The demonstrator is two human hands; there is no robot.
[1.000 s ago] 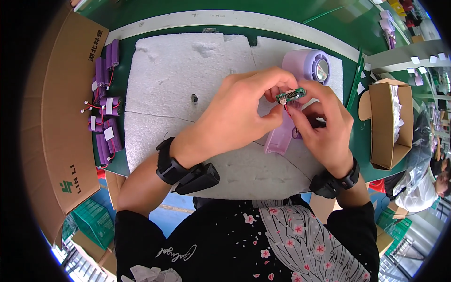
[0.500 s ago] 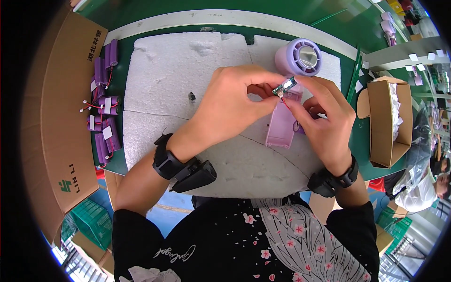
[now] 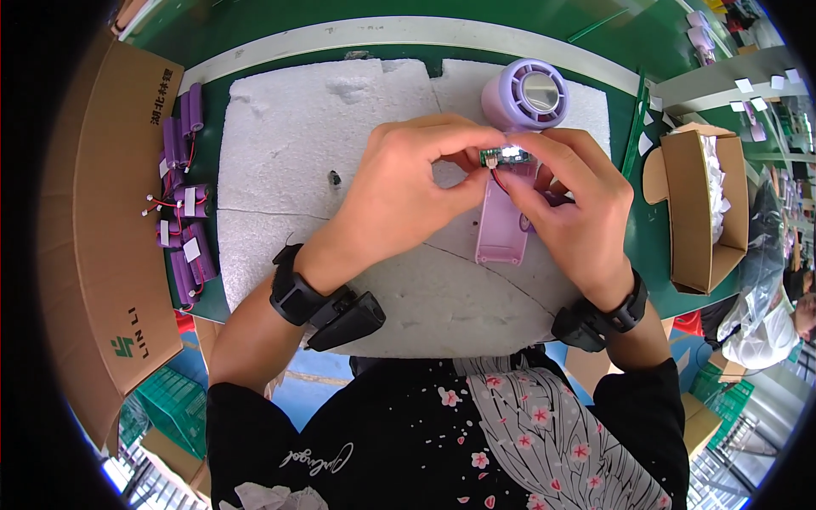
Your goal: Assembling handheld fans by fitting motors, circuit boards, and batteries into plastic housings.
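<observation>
Left hand (image 3: 416,174): pinching the left end of a small green circuit board (image 3: 506,155) between thumb and fingertips.
Right hand (image 3: 582,200): grasping the board's opposite end, index finger along the top, thumb low beside red and dark wires (image 3: 499,179); remaining fingers curled, partly hidden.
Circuit board: held up between both hands, white connector (image 3: 491,163) near the left thumb tip.
Board's tilt: nearly level now, after a steep slant half a second ago; bright white patch on the face.
Work in hand: apparently a turn of the board for position, without release by either hand.
Lilac shell (image 3: 501,229): open on the foam slab (image 3: 289,153), between the hands, partly beneath the right fingers.
Fan head (image 3: 501,100): just beyond the fingertips.
Battery cells (image 3: 173,140): well left of the left hand.
Cardboard box (image 3: 690,212): right of the right hand.
</observation>
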